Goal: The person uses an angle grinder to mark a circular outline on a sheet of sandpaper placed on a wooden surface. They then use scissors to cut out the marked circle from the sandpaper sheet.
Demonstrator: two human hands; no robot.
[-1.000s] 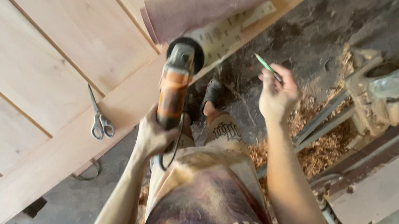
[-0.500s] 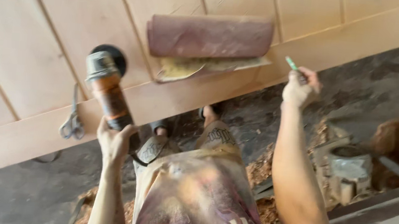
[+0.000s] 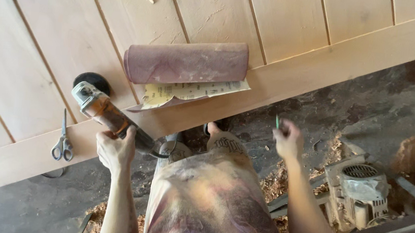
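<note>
We see an orange and grey angle grinder (image 3: 101, 111) lying across the near edge of the pale wooden door panel (image 3: 298, 19), its black disc on the wood. Our left hand (image 3: 114, 149) clamps its handle; our right hand (image 3: 288, 139), off the panel's edge, pinches a green pencil (image 3: 277, 122). A sandpaper roll (image 3: 187, 63) lies just beyond the grinder, scissors (image 3: 63, 143) left of it.

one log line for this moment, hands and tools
left hand: grips angle grinder on wooden panel | right hand: holds green pencil | scissors, sandpaper roll on panel
</note>
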